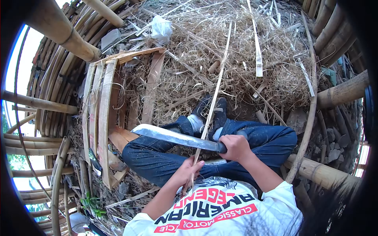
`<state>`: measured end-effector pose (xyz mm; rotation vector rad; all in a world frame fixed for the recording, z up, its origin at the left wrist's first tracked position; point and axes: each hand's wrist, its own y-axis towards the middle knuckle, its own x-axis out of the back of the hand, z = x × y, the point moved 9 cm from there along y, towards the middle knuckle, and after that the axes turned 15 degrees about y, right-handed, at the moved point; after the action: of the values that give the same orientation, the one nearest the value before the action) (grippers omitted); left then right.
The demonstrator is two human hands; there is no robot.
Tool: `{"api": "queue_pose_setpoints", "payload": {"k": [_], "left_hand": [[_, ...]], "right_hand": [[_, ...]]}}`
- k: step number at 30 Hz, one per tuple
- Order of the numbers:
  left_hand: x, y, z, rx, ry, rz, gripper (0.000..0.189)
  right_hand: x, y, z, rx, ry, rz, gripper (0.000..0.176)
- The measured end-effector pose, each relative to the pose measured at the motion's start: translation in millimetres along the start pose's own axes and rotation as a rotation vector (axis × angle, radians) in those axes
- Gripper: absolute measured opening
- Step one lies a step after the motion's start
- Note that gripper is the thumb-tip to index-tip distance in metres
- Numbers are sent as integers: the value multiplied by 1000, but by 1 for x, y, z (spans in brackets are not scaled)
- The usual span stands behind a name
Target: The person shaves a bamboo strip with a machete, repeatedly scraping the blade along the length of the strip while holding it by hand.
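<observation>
My right hand (pixel 235 148) is closed around the dark handle of a machete (pixel 173 136), whose broad blade points left across my lap. A long, thin bamboo strip (pixel 216 92) runs from my shirt front away past my feet. My left hand (pixel 188 172) pinches this strip near its close end. The blade crosses the strip just beyond my left fingers, near the handle. Beneath both hands are my crossed legs in blue jeans (pixel 153 159).
A wooden slatted crate (pixel 105 102) stands at the left. Curly bamboo shavings (pixel 275 59) cover the ground ahead, with loose flat strips (pixel 258 57) on top. A white plastic bag (pixel 161 30) lies farther off. Thick bamboo poles (pixel 323 173) and a bamboo wall (pixel 55 82) surround me.
</observation>
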<state>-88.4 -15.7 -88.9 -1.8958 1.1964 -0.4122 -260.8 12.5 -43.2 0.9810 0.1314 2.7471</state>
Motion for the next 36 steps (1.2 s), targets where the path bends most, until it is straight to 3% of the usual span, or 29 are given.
{"api": "queue_pose_setpoints", "payload": {"k": [4,12,17,19,23,26,30,32,34,36], "left_hand": [[0,-5,3,-55,22,9,20],[-11,-5,-1,-77,-127,107,19],[-9,-9,1,-21,-207,127,17],[-7,-10,-12,-53,-90,24,20],[-5,-11,-11,-34,-164,47,19],[-17,-7,-7,20,-277,138,19],[-20,-12,-10,90,-206,54,26],[-21,-10,-5,76,-259,77,28],[-21,-12,-2,57,-322,85,31],[-23,-10,-8,57,-267,83,32]], "right_hand": [[7,4,-15,-201,-60,39,25],[21,15,-45,-195,-79,-72,20],[-3,11,-8,-184,22,-45,21],[-4,13,2,-119,2,6,21],[13,13,-48,-279,-75,-59,21],[16,12,-38,-301,-77,-82,16],[2,7,-10,-269,-40,10,19],[15,14,-20,-212,-90,-10,19],[30,15,-59,-411,-200,-79,20],[34,18,-60,-371,-145,-118,21]]}}
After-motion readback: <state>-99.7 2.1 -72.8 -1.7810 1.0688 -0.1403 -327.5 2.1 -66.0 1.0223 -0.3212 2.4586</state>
